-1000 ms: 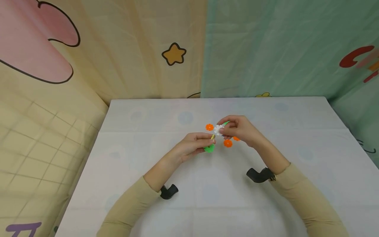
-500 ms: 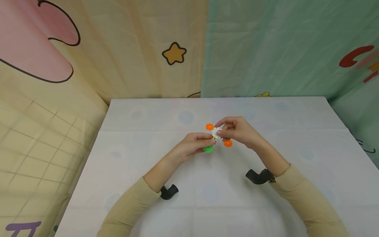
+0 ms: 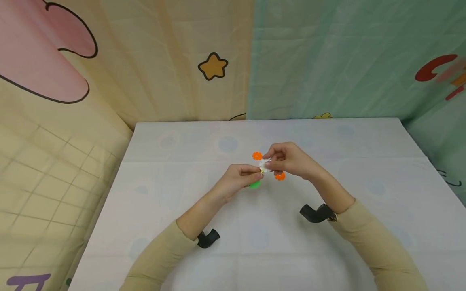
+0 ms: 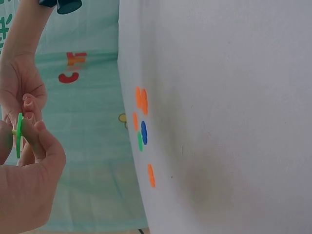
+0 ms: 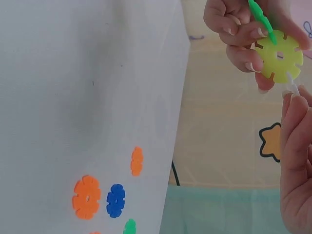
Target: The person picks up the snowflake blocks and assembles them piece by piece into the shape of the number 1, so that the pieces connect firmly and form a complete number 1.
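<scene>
Work is happening above the table (image 3: 233,230), toward its far edge and about midway between the two far corners. Your left hand (image 3: 236,179) is pinching a yellow disc (image 5: 281,58) by its rim, a narrow grip, with a green disc (image 5: 262,20) standing crosswise in it. Your right hand (image 3: 290,161) is holding a white disc (image 3: 263,165) between fingertips, edge-on to the yellow rim.

If you are pressing the white disc off the slot's line, it could be skidding along the rim — or twisting the yellow one in your pinch and loosening the green joint. Your hands are covering part of the join, so a half-seated slot could be escaping you.

The right wrist view is showing the white edge meeting the yellow rim, where the head view is giving only a yellow sliver; how deep it is sitting, you cannot tell. From the head you are seeing one orange disc (image 3: 257,155) nearer the far edge and a second orange disc (image 3: 280,176) nearer you; the left wrist view is adding a blue disc (image 4: 144,132), a loose green disc (image 4: 140,142) and more orange discs (image 4: 144,101).
</scene>
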A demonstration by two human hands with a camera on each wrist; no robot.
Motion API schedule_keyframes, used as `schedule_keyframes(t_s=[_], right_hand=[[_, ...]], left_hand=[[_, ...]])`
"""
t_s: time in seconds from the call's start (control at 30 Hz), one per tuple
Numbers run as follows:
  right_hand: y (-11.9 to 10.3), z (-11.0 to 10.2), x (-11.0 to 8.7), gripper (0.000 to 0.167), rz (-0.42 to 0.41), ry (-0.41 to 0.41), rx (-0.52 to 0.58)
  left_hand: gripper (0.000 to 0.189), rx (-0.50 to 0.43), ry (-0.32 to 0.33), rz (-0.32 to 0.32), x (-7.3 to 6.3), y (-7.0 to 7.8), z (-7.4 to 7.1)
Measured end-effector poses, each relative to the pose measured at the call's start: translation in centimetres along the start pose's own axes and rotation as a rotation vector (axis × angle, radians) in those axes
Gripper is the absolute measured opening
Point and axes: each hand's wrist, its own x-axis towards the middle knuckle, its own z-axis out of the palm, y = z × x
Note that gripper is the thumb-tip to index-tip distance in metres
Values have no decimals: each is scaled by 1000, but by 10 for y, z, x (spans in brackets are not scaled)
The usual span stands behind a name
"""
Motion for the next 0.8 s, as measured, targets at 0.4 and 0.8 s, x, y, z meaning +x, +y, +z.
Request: schedule_keyframes(t_s=[0.4, 0.8], right_hand=[[-3, 5, -1, 8, 12, 42, 66], [0, 14, -6, 12, 60, 134, 218]], left_hand=[[27, -65, 51, 56, -2, -3, 7], [29, -124, 69, 106, -2, -6, 12]])
